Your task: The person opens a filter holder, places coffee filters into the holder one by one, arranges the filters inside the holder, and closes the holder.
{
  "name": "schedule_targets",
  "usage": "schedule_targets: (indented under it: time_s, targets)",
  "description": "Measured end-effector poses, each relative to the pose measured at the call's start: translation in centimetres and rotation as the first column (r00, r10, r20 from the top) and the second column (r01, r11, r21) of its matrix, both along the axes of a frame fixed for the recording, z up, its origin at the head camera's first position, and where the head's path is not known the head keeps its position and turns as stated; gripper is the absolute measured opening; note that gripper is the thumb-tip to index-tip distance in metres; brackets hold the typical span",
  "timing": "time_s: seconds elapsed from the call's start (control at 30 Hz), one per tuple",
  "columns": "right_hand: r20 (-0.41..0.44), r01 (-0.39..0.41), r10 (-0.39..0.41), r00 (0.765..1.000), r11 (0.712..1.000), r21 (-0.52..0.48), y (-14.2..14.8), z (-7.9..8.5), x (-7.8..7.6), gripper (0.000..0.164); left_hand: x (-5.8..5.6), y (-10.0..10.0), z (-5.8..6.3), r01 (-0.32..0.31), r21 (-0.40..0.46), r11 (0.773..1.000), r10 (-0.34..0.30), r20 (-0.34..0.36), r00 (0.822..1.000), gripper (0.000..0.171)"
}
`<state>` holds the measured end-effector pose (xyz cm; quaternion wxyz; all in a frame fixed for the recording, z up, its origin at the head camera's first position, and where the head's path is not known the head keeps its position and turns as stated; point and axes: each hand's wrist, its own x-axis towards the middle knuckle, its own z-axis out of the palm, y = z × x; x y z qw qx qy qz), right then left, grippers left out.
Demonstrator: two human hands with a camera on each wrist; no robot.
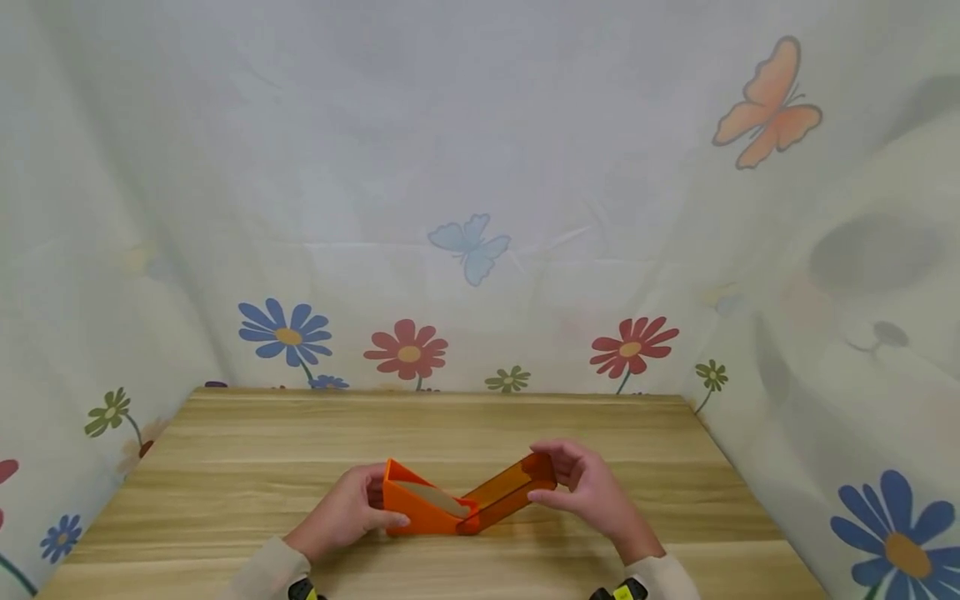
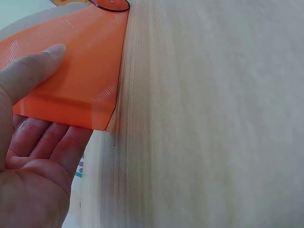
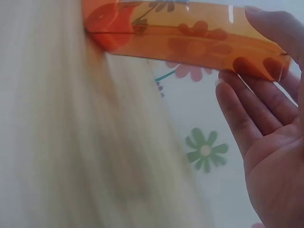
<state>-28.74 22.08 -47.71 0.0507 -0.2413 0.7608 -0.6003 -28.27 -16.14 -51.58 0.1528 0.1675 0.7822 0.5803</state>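
An orange wedge-shaped plastic case (image 1: 420, 510) stands on the wooden table, its hinged see-through amber lid (image 1: 510, 493) swung out to the right. Inside the case lies a flat beige piece (image 1: 431, 498), only partly visible. My left hand (image 1: 358, 507) grips the case at its tall left end; in the left wrist view the thumb (image 2: 35, 71) lies on the case's front wall, with the other fingers behind and below. With thumb and fingers, my right hand (image 1: 585, 492) holds the raised free end of the lid, whose amber plastic (image 3: 199, 40) shows the fingertips through it.
The pale wooden table (image 1: 450, 425) extends behind and to both sides of the case. A white curtain (image 1: 337, 167) printed with flowers and butterflies hangs around its back and sides.
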Motion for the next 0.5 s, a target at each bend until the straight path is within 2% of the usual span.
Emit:
schedule_targets:
  time_s: [0.07, 0.23, 0.5]
  targets:
    - [0.059, 0.006, -0.004, 0.998, 0.999, -0.036, 0.1, -0.6, 0.1, 0.048, 0.0, 0.0, 0.0, 0.006, -0.004, 1.000, -0.006, -0.007, 1.000, 0.055]
    - [0.084, 0.012, -0.003, 0.996, 0.994, -0.110, 0.1, -1.5, 0.2, 0.043, 0.0, 0.0, 0.0, 0.013, -0.001, 1.000, -0.013, -0.008, 1.000, 0.054]
    - [0.105, 0.028, -0.017, 0.994, 0.995, -0.101, -0.4, -1.4, 0.3, 0.046, 0.2, 0.0, -0.1, 0.008, 0.015, 1.000, -0.007, -0.009, 1.000, 0.054]
